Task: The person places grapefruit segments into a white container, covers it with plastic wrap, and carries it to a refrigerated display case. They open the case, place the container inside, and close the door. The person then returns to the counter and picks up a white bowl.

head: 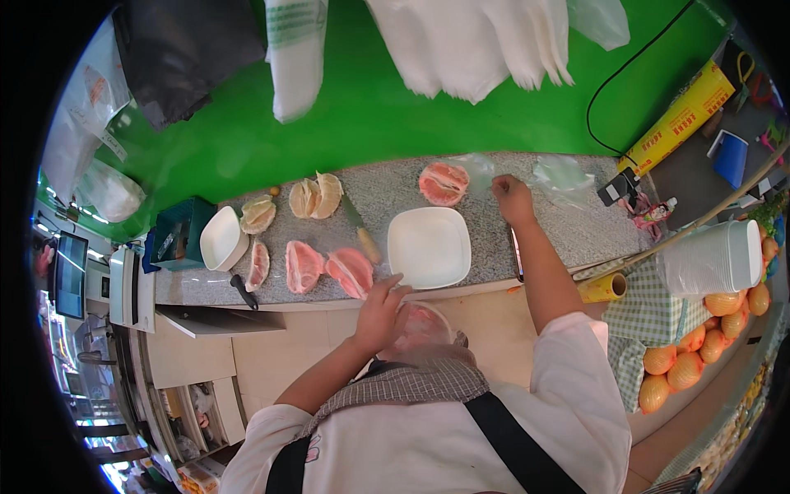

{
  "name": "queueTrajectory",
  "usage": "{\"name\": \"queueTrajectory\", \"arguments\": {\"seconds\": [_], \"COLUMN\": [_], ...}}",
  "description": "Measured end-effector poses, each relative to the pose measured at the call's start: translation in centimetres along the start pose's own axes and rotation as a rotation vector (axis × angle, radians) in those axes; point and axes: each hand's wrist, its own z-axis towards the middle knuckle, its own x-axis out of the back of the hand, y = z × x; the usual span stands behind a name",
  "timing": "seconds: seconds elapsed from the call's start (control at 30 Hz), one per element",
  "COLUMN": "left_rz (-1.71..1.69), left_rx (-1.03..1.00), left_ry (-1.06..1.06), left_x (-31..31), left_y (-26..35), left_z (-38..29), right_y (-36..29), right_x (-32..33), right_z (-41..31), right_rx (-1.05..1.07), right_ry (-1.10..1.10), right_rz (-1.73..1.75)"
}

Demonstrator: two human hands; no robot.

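Note:
My left hand [381,313] hovers at the counter's front edge with its fingers spread, just below-left of a white square plastic tray [429,247]. Further back, my right hand [512,196] is curled over the counter, beside a thin clear plastic bag [474,168]; whether its fingers pinch anything is unclear. Between that bag and the tray's rear side sits a piece of peeled red pomelo [444,184]. Two more red pomelo pieces [303,267] lie left of the tray. Behind them are a paler peeled pomelo [316,196] and a knife with a wooden handle [368,244].
On the left stand a white bowl [224,239], a black-handled knife [244,293] and a dark green basket [184,233]. A phone [517,253] lies near my right forearm. Stacked clear containers [710,258] and netted fruit [685,370] are at the right. Bags hang above.

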Motion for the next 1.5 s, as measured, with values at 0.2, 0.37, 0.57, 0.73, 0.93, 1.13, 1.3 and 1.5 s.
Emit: {"name": "queueTrajectory", "arguments": {"seconds": [0.2,0.37,0.57,0.73,0.93,1.13,1.3,1.5], "left_rz": [-0.151,-0.218,-0.287,-0.246,-0.3,-0.657,-0.649,-0.702], "left_rx": [0.123,0.084,-0.018,-0.167,-0.44,0.074,0.244,0.322], "left_ry": [-0.032,-0.027,0.0,0.103,-0.17,-0.569,-0.64,-0.451], "left_x": [2.2,3.3,2.8,1.6,-2.0,-6.0,-7.9,-10.9], "left_y": [0.4,0.1,1.2,4.2,8.3,9.5,8.9,8.4], "left_z": [-3.5,-3.2,1.1,5.5,6.0,3.4,2.6,1.2], "right_y": [3.4,0.8,-6.1,-11.3,-13.1,-6.2,1.1,6.3], "right_x": [-7.3,-3.4,5.2,9.3,11.5,13.2,9.3,10.3], "right_z": [5.0,4.1,-3.1,-11.5,-21.7,-19.2,-13.5,-12.3], "right_rx": [-0.118,-0.211,-0.114,-0.209,0.012,0.015,0.182,0.169], "right_ry": [-0.038,0.129,0.171,0.063,-0.45,-0.237,-0.126,0.121], "right_rz": [-0.169,0.192,0.406,0.611,0.507,0.197,-0.634,-0.43]}}
